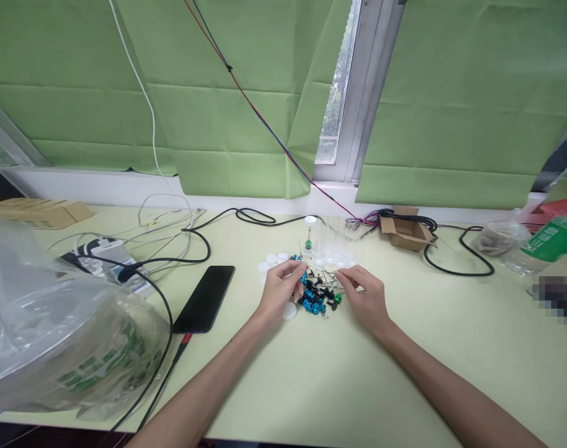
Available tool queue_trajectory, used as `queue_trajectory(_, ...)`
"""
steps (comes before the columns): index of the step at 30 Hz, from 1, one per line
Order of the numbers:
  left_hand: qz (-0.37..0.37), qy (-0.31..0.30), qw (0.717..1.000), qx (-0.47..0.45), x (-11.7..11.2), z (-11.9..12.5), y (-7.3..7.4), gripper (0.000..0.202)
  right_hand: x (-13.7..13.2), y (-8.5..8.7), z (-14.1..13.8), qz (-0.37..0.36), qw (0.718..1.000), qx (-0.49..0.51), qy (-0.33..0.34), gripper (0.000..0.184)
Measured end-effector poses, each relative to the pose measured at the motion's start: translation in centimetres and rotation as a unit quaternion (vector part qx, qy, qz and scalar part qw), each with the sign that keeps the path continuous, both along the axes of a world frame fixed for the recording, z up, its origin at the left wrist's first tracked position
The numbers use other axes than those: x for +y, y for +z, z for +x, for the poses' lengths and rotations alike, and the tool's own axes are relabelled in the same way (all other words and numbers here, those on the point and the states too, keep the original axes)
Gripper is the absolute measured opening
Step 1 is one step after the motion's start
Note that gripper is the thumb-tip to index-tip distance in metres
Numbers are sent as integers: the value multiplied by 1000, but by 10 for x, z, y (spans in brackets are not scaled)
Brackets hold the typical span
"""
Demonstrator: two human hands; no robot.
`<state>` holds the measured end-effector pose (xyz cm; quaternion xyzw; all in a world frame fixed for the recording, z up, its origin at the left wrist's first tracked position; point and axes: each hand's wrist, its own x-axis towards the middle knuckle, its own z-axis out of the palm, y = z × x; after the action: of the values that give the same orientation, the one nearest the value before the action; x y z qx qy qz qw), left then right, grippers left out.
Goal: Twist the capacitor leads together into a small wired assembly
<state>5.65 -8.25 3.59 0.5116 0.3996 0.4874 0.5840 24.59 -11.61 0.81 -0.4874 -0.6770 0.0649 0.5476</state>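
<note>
My left hand [279, 287] and my right hand [365, 295] rest on a pale green table [339, 379], either side of a small pile of parts [319, 295]: blue, black and green caps with thin metal pins. The left fingers are curled in a pinch over the pile's left edge; what they hold is too small to name. The right fingers are pinched at the pile's right side on something thin. Several white round caps [270, 261] lie just behind and beside the left hand. A small green-topped upright piece [308, 244] stands behind the pile.
A black phone [205, 297] lies left of my hands. Black and white cables [171, 246] cross the table's left. A large clear plastic bag [54, 336] fills the near left. A small open cardboard box [407, 231] and a plastic bottle [542, 246] sit at the right.
</note>
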Motion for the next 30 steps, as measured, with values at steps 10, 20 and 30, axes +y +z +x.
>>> queue_trajectory(10,88,16,993,79,1,3,-7,29,16,-19,11,-99,993,-64,-28,19)
queue_trajectory(20,96,16,992,82,9,2,-19,32,13,-16,6,-82,996,-9,-36,20)
queue_trajectory(30,73,12,995,74,10,-1,-18,32,13,-16,4,-93,993,-55,-43,34)
